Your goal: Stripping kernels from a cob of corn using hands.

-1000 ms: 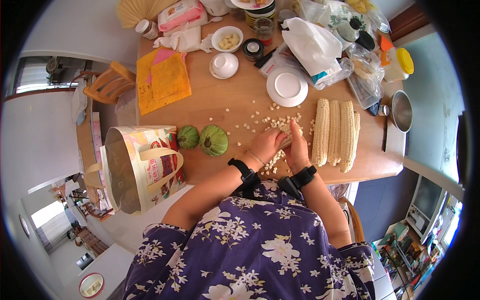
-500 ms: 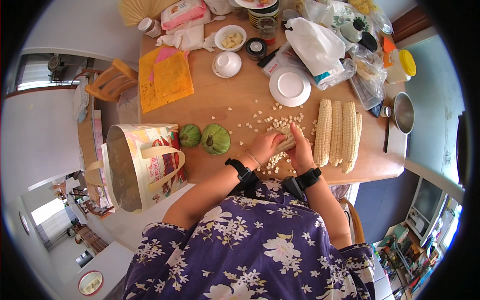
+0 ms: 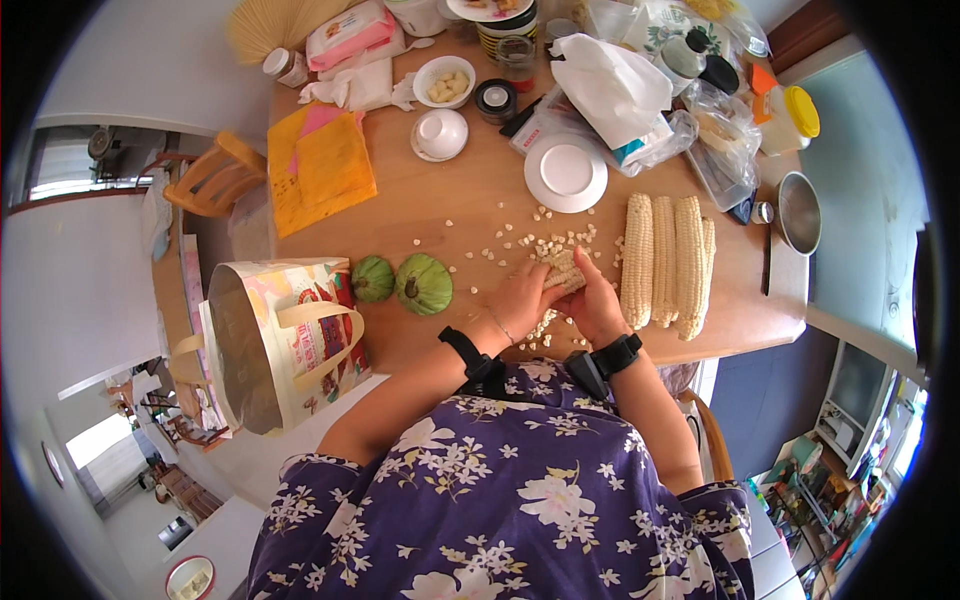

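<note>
Head view: our left hand (image 3: pixel 516 300) and right hand (image 3: pixel 598 306) both clamp a pale corncob (image 3: pixel 564 269) among loose kernels (image 3: pixel 556 244) on the wooden table (image 3: pixel 400 205), the two-sided grip presumably keeping it steady

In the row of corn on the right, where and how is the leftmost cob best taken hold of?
The leftmost cob is probably best gripped across its middle, coming from above and its left: it is long and narrow, lying lengthwise away from the person, with the next cob close along its right.
</note>
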A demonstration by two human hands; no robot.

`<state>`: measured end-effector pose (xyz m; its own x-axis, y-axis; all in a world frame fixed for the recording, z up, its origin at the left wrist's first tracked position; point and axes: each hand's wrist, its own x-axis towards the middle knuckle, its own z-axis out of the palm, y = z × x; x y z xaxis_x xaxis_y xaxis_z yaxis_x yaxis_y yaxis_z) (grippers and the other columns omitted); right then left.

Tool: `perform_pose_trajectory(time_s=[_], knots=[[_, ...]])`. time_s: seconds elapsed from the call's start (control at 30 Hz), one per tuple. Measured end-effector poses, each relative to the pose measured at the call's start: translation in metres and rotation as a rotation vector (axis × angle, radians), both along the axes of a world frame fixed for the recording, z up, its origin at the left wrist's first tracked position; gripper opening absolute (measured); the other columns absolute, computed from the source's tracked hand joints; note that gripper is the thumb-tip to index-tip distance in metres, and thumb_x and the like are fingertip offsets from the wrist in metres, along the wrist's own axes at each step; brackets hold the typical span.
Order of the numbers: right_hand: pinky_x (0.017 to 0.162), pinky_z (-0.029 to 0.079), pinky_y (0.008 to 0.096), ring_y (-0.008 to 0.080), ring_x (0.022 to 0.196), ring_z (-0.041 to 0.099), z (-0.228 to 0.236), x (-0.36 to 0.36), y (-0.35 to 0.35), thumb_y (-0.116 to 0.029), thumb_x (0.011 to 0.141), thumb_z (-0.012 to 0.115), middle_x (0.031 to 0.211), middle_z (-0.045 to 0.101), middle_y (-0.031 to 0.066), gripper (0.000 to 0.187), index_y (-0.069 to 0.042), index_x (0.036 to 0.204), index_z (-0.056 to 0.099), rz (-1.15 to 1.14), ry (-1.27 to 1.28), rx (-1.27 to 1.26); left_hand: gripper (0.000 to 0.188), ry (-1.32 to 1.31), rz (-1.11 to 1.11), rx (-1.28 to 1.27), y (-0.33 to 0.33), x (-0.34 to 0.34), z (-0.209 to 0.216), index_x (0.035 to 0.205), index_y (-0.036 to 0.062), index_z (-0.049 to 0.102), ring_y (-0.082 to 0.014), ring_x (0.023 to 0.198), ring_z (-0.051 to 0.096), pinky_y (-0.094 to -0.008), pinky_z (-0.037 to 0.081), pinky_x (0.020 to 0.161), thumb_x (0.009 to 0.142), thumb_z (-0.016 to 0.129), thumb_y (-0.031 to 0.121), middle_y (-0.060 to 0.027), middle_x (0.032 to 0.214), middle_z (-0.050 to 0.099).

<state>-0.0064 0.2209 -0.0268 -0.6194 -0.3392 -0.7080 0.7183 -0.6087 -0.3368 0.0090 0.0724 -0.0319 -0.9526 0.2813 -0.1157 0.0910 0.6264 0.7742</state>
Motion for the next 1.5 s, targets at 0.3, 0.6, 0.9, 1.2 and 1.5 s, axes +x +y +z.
perform_pose_trajectory(time_s=[0.3, 0.6, 0.9, 1.2, 1.5], knots=[[0.050, 0.054, 0.0286, 0.0197, 0.067, 0.064, 0.018, 0.001, 0.006, -0.040, 0.082, 0.064, 0.082, 0.060, 0.0105, 0.049, 0.004, 0.100, 0.055, 0.146, 0.008, 0.370, 0.016, 0.132, -0.055, -0.069, -0.006, -0.010, 0.011, 0.086, 0.0055, 0.055, -0.0352, 0.067, 0.056, -0.0420, 0.045, 0.057, 0.089, 0.053, 0.021, -0.0132, 0.079, 0.057], [0.049, 0.051, 0.0247, 0.0210, 0.062, 0.064, 0.006, 0.003, 0.005, -0.037, 0.083, 0.063, 0.079, 0.062, 0.0129, 0.048, 0.008, 0.097, 0.053, 0.173, 0.098, 0.407, 0.023, -0.104, 0.081, 0.075, -0.010, -0.009, 0.000, 0.112, 0.0051, 0.051, -0.0339, 0.088, 0.061, -0.0376, 0.048, 0.072, 0.093, 0.045, 0.018, -0.0177, 0.096, 0.061], [0.050, 0.055, 0.0298, 0.0244, 0.067, 0.064, 0.004, 0.000, 0.014, -0.031, 0.085, 0.056, 0.091, 0.059, 0.0177, 0.045, 0.007, 0.106, 0.044, -0.008, 0.081, 0.451, 0.042, -0.177, -0.105, -0.019, -0.015, -0.006, 0.003, 0.119, 0.0048, 0.049, -0.0352, 0.100, 0.056, -0.0389, 0.047, 0.080, 0.088, 0.056, 0.033, -0.0178, 0.112, 0.056], [0.048, 0.056, 0.0309, 0.0251, 0.061, 0.063, -0.005, 0.002, 0.018, -0.032, 0.085, 0.055, 0.087, 0.059, 0.0175, 0.047, 0.010, 0.104, 0.047, -0.014, 0.021, 0.450, 0.029, -0.059, -0.206, -0.089, -0.008, -0.003, -0.004, 0.111, 0.0067, 0.055, -0.0343, 0.086, 0.058, -0.0389, 0.048, 0.072, 0.089, 0.054, 0.025, -0.0144, 0.103, 0.057], [0.039, 0.054, 0.0358, 0.0291, 0.055, 0.062, -0.010, 0.000, 0.019, -0.033, 0.083, 0.059, 0.084, 0.054, 0.0222, 0.055, 0.015, 0.103, 0.041, -0.016, 0.053, 0.643, 0.023, -0.287, 0.033, 0.168, -0.014, -0.009, -0.016, 0.109, 0.0049, 0.056, -0.0301, 0.086, 0.060, -0.0346, 0.047, 0.074, 0.094, 0.048, 0.020, -0.0158, 0.098, 0.061]])
